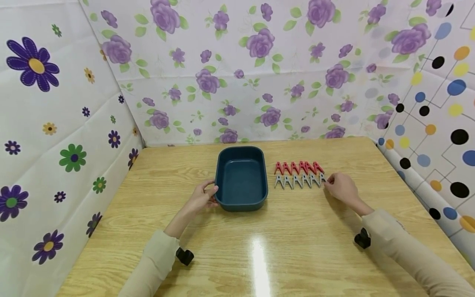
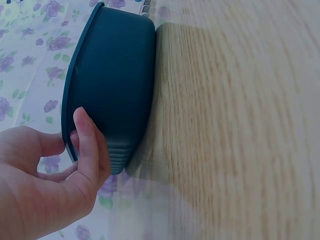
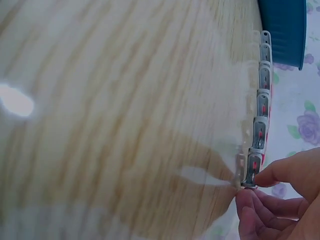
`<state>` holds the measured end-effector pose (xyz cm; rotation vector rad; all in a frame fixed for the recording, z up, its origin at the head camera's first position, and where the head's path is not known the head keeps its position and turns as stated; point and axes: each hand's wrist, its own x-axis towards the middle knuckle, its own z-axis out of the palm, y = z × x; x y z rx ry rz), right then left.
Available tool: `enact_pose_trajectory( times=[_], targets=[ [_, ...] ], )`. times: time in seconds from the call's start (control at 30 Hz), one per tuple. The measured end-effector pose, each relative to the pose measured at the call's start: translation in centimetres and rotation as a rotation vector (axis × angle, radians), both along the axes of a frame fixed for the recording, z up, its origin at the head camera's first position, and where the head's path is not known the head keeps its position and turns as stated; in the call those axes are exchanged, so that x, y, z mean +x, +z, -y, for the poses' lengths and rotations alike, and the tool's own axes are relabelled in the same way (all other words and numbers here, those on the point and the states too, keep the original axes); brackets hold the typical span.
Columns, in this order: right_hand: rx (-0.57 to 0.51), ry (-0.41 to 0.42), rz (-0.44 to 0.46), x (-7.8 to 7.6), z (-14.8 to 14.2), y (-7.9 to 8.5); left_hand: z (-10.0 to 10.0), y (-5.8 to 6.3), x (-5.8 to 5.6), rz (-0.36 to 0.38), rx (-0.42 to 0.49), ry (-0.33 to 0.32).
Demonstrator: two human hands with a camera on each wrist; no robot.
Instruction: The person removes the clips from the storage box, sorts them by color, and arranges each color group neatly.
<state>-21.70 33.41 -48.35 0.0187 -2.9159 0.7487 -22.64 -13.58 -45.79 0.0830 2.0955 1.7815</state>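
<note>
A dark teal rectangular basin (image 1: 241,207) stands on the table, left of two rows of clothespins. My left hand (image 1: 199,199) holds its near left corner, with the thumb at the rim and the fingers against the outer wall (image 2: 112,75). Several red clothespins (image 1: 294,168) form the back row; several grey clothespins (image 1: 295,181) line up just in front of them. At the right end of the grey row, my right hand (image 1: 343,189) pinches the last grey clothespin (image 3: 254,167) between thumb and fingers. That clothespin still stands in line with its row.
The wooden table (image 1: 297,239) has a bright glare streak near its front. Behind it hangs a cloth with purple roses (image 1: 208,81). A flower-patterned sheet (image 1: 74,156) closes off the left side, and a dotted sheet (image 1: 441,136) the right.
</note>
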Motion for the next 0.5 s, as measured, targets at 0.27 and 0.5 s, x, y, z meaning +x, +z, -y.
enact_pose_trajectory(
  times=[0.27,0.5],
  targets=[
    [0.004,0.001,0.003,-0.21,-0.41,-0.30,0.15,0.06,-0.13,0.000,-0.005,-0.004],
    [-0.033,-0.024,0.013,-0.11,-0.44,-0.08,0.37,0.06,-0.34,-0.019,-0.012,-0.024]
  ],
)
